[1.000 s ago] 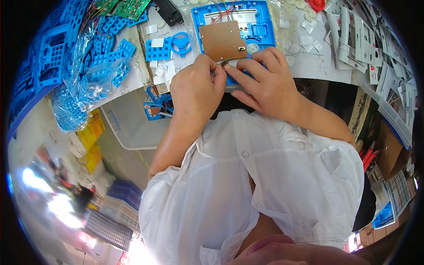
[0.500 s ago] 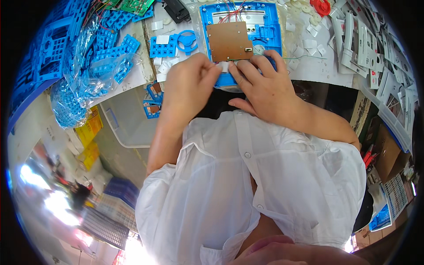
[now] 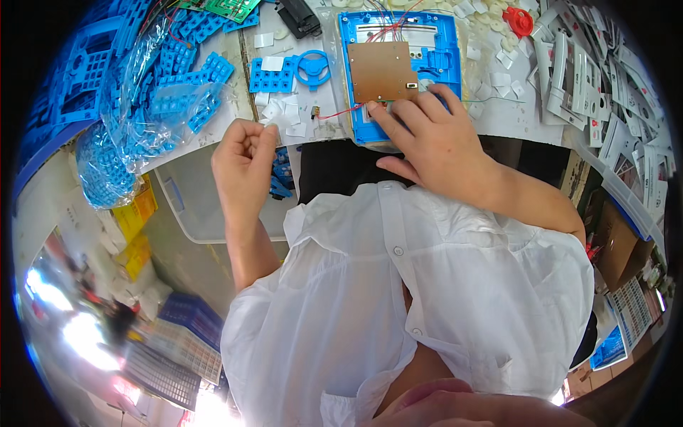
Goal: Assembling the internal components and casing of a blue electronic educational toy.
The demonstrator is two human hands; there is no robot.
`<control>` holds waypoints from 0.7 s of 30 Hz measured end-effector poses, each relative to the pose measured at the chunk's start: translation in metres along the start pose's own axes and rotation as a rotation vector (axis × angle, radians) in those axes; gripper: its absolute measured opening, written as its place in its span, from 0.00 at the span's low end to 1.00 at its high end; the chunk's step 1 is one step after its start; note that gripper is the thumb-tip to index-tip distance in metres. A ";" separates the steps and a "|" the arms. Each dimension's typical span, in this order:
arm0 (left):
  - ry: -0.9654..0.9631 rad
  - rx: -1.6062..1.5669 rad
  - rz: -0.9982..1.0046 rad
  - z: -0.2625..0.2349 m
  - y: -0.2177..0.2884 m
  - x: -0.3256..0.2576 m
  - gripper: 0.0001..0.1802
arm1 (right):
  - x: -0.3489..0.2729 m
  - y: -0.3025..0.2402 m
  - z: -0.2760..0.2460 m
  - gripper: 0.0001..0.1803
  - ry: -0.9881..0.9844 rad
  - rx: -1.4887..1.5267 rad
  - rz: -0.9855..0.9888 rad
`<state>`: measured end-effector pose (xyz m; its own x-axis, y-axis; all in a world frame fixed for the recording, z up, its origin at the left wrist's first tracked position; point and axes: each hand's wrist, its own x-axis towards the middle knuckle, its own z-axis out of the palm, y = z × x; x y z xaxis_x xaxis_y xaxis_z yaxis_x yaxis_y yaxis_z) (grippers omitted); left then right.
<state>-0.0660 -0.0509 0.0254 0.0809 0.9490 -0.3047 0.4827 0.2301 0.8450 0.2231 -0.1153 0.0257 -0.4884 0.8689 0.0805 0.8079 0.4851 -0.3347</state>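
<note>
I see that the left hand (image 3: 243, 158) has just left the blue rectangular plastic case (image 3: 368, 133) for the small white square slips (image 3: 295, 129); I cannot tell whether its curled fingers pinch one. That seems to leave steadying to the right hand (image 3: 440, 139), fingers spread, index at the brown flat circuit board (image 3: 380, 69) inside the case, where a thin red wire (image 3: 343, 112) trails out leftward.
</note>
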 end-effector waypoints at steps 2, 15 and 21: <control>-0.010 0.082 0.018 0.002 0.001 0.001 0.09 | 0.002 -0.003 0.001 0.39 -0.039 -0.051 0.001; -0.007 0.719 0.264 0.010 0.024 0.029 0.08 | -0.003 0.020 -0.020 0.43 -0.156 0.125 -0.065; -0.188 0.466 0.454 0.032 0.029 0.014 0.12 | -0.012 0.010 -0.006 0.39 -0.037 0.091 -0.012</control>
<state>-0.0233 -0.0381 0.0313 0.4941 0.8665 -0.0710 0.6875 -0.3394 0.6420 0.2394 -0.1199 0.0272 -0.5113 0.8579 0.0511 0.7692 0.4834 -0.4179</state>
